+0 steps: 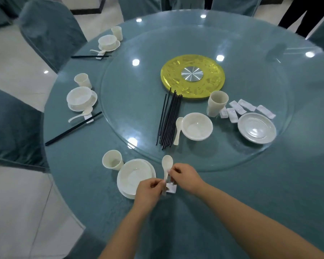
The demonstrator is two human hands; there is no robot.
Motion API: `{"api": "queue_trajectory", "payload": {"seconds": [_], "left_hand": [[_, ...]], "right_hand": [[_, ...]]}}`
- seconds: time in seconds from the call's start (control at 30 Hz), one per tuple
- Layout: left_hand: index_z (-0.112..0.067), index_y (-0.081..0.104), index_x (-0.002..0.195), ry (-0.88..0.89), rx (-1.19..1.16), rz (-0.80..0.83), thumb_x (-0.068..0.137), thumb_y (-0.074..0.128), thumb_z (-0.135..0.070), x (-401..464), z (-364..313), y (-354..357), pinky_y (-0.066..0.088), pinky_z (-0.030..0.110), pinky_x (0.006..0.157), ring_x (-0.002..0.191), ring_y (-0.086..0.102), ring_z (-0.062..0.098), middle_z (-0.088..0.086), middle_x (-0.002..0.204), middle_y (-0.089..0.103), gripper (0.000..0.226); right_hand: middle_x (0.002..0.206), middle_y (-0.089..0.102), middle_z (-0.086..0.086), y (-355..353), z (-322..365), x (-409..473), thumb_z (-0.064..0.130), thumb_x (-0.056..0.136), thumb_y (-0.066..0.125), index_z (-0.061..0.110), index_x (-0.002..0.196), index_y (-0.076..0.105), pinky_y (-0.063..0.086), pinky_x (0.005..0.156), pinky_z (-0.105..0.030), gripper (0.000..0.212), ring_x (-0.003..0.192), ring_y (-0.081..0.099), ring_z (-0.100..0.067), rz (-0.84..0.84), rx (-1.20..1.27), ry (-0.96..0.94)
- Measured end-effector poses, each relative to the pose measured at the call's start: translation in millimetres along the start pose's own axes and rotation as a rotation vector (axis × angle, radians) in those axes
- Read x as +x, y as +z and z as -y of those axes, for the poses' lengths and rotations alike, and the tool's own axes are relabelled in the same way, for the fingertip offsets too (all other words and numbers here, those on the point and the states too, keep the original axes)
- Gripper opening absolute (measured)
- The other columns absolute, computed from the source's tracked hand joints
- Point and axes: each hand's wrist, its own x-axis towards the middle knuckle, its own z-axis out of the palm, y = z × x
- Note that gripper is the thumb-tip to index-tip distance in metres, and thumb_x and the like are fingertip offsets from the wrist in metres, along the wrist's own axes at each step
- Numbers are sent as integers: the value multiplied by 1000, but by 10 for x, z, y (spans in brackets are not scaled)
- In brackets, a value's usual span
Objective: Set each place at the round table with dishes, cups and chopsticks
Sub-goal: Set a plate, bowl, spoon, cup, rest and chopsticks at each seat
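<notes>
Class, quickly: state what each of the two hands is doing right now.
Left hand: fingers curled, pinching the chopsticks near the rest.
Right hand: pinching the same chopsticks beside the spoon.

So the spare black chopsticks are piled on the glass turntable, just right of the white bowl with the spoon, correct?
Not quite: the head view shows the bundle of black chopsticks on the round glass turntable lying left of the white bowl, with the white spoon between them.

i'm looking into a restaurant banquet room: a big round table [269,193] in teal cloth, a glass lazy susan [138,90] on a yellow hub [176,86], fabric-covered chairs [49,30] ringing it, glossy tiled floor [17,202].
</notes>
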Motion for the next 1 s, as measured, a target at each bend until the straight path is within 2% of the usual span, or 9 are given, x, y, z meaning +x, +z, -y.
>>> {"api": "queue_trajectory", "payload": {"seconds": [0.1,0.2,0.33,0.37,0.43,0.5,0.57,0.77,1.0], "left_hand": [[-19,73,66,-24,-48,0,92,61,-18,-92,126,-24,39,21,59,55,46,5,-9,54,60,28],[-19,73,68,-90,-98,-46,92,61,-18,-157,281,-13,43,27,62,58,51,10,-1,59,64,27],[-17,74,75,-155,-136,-68,92,61,-18,-221,452,17,49,24,64,64,58,9,-3,67,69,21],[-16,73,75,-162,-139,-86,92,61,-17,-231,483,22,48,21,62,63,57,9,-4,66,68,21],[-15,72,73,-160,-107,-116,91,62,-16,-243,544,26,44,15,58,61,55,7,-5,65,67,21],[-16,72,72,-161,-62,-125,91,63,-15,-240,596,30,45,15,58,61,56,6,-5,66,69,21],[-16,74,74,-171,-32,-120,90,63,-15,-232,633,36,46,19,62,63,59,8,-4,68,70,19],[-21,73,76,-177,-1,-115,91,62,-17,-226,651,45,48,21,66,69,62,11,-5,71,71,18],[-17,74,83,-190,49,-116,91,62,-20,-201,647,61,40,13,59,67,59,5,-8,73,69,15]], "right_hand": [[74,70,-1,110,-9,-6,25,94,53,16,69,56,54,74,-37,27,69,67,-18,52,24,24],[72,68,3,211,-53,-34,31,94,52,20,66,56,52,72,-36,31,71,64,-20,84,-43,12],[67,51,2,246,-187,-87,39,98,45,15,67,48,38,64,-36,39,67,46,-18,4,-276,-120],[70,48,5,237,-231,-95,39,97,46,17,70,50,36,64,-33,35,71,45,-16,-18,-330,-164],[86,52,8,221,-330,-102,38,95,50,19,90,60,39,73,-28,22,88,48,-14,-32,-425,-215],[104,54,3,223,-422,-100,38,92,53,19,109,60,41,81,-28,27,101,48,-17,-19,-507,-227],[111,52,2,237,-477,-100,39,90,55,20,117,56,42,83,-28,33,105,48,-19,8,-554,-224],[119,48,1,243,-490,-42,31,91,54,20,123,52,42,87,-29,34,112,45,-19,63,-644,-217],[119,47,1,233,-506,-20,29,91,55,21,122,53,42,86,-27,33,112,44,-18,67,-654,-245]]}}
